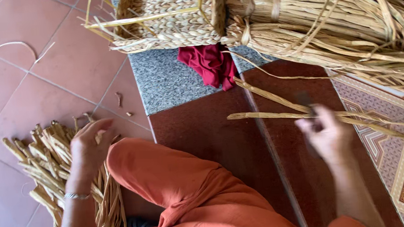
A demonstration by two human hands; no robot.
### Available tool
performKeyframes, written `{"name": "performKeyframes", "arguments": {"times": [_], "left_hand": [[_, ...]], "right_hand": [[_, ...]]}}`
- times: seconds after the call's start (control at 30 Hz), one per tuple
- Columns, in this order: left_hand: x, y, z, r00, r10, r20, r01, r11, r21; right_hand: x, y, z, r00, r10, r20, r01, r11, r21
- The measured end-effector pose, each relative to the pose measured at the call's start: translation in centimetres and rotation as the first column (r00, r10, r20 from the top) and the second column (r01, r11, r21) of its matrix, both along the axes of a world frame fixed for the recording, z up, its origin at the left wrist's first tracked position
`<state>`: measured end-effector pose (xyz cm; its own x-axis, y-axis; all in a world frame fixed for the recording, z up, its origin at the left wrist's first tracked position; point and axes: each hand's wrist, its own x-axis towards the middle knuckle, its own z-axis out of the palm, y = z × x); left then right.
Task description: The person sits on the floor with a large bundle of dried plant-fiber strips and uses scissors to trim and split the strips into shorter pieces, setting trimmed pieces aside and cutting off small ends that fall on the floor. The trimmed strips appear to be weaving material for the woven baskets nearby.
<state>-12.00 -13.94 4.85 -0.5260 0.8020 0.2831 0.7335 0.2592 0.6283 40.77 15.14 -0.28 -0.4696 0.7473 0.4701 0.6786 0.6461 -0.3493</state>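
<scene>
My left hand (89, 148) hovers with fingers apart over a pile of short cut straw pieces (46, 166) on the floor at my left; it holds nothing that I can see. My right hand (328, 134) is blurred and grips a small dark tool (305, 102), whose kind I cannot make out. The tool meets a long dried straw strand (265, 116) lying across the dark red step. My knee in orange cloth (168, 175) sits between the two hands.
A half-woven straw basket (169, 14) stands at the top, with a red cloth (212, 64) below it. Large tied bundles of dried straw (339, 14) lie at the top right. A patterned tile strip (399, 135) runs at right; a loose strand (2, 53) lies top left.
</scene>
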Motion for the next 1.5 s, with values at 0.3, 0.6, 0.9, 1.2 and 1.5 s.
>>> {"name": "performKeyframes", "arguments": {"times": [0.3,0.6,0.9,1.2,1.5], "left_hand": [[-11.8,-13.6,-9.8,0.686,0.696,0.212,-0.570,0.695,-0.438],[-10.2,-15.3,-20.2,0.522,0.844,-0.126,-0.622,0.275,-0.733],[-16.8,-20.8,-27.6,0.682,0.534,-0.499,-0.607,0.033,-0.794],[-27.6,-26.2,-27.8,0.775,0.592,-0.221,-0.399,0.188,-0.897],[-21.3,-24.2,-24.3,0.878,0.463,-0.123,-0.196,0.112,-0.974]], "right_hand": [[-10.1,-1.3,-7.8,0.916,0.224,0.334,-0.238,0.971,0.002],[-19.0,-0.4,-6.7,0.938,0.262,0.225,-0.272,0.962,0.013],[-46.9,-19.1,-13.6,0.648,0.736,0.195,-0.703,0.676,-0.221],[-50.7,-19.1,-14.9,0.605,0.769,0.208,-0.727,0.639,-0.251],[-36.7,-16.6,-13.6,0.720,0.684,0.121,-0.653,0.726,-0.217]]}}
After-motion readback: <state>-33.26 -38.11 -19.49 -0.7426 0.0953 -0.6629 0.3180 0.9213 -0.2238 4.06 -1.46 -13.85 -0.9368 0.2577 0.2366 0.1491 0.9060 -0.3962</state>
